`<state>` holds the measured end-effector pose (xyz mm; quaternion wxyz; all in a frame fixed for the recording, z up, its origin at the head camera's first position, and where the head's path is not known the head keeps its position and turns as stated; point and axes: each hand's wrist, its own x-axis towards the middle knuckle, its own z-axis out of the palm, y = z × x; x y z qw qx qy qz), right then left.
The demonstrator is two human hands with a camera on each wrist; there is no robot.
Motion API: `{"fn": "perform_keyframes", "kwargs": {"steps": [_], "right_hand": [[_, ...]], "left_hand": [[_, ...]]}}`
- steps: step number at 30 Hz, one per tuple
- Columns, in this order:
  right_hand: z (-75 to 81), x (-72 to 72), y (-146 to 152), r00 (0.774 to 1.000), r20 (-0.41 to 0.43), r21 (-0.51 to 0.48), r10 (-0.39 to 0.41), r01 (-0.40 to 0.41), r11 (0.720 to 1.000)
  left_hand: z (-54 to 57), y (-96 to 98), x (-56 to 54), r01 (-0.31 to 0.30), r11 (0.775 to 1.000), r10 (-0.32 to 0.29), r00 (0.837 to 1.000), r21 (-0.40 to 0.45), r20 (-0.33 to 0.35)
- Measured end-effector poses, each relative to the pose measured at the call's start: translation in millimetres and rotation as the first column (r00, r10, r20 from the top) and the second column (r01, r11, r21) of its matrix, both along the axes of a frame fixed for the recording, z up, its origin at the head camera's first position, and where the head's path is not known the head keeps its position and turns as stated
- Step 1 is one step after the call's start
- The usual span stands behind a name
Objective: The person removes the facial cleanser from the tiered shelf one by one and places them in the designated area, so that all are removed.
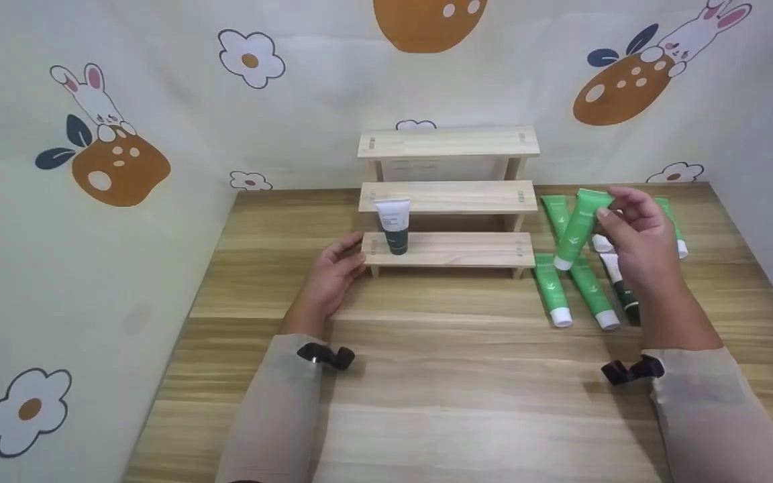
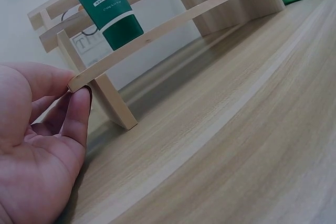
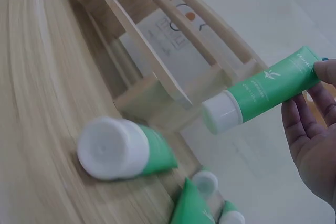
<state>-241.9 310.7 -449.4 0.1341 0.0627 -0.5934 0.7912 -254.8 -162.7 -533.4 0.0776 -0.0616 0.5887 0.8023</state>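
My left hand [image 1: 329,276] pinches the left end of the lowest step of a three-tier wooden display stand [image 1: 450,258], thumb over the edge and fingers beneath in the left wrist view. On that step, toward the left, a white and dark green tube [image 1: 396,228] stands upright on its cap. My right hand [image 1: 645,238] holds a green tube [image 1: 578,231] with a white cap by its flat end. That tube hangs cap-down and tilted, raised over other tubes right of the stand. In the right wrist view the held tube [image 3: 275,85] points its cap toward the stand.
Several tubes lie on the wooden table [image 1: 427,389] at the right, among them a green tube [image 1: 551,288], another green tube [image 1: 593,292] and a white and dark green tube [image 1: 621,285]. Behind the stand hangs a patterned cloth [image 1: 319,80], with more at both sides.
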Motion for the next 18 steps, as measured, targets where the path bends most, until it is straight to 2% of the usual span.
{"fn": "perform_keyframes", "kwargs": {"steps": [4, 11, 16, 18], "right_hand": [[0.7, 1.1, 17, 1.0, -0.006, -0.074, 0.0, 0.0, 0.997], [-3.5, 3.3, 48, 0.996, 0.012, -0.122, -0.094, 0.095, 0.988], [-9.3, 4.4, 72, 0.986, 0.074, -0.157, -0.149, 0.159, 0.975], [-11.2, 5.6, 81, 0.98, 0.114, -0.14, -0.164, 0.179, 0.974]], "left_hand": [[1.5, 0.2, 0.6, 0.0, 1.0, 0.0, 1.0, -0.004, 0.003], [2.7, -0.1, 1.2, 0.002, 1.0, -0.002, 1.0, -0.007, 0.008], [2.2, -0.8, 1.1, 0.006, 1.0, -0.006, 1.0, -0.005, 0.017], [2.2, -1.2, 1.0, 0.01, 1.0, -0.009, 1.0, -0.015, 0.02]]}}
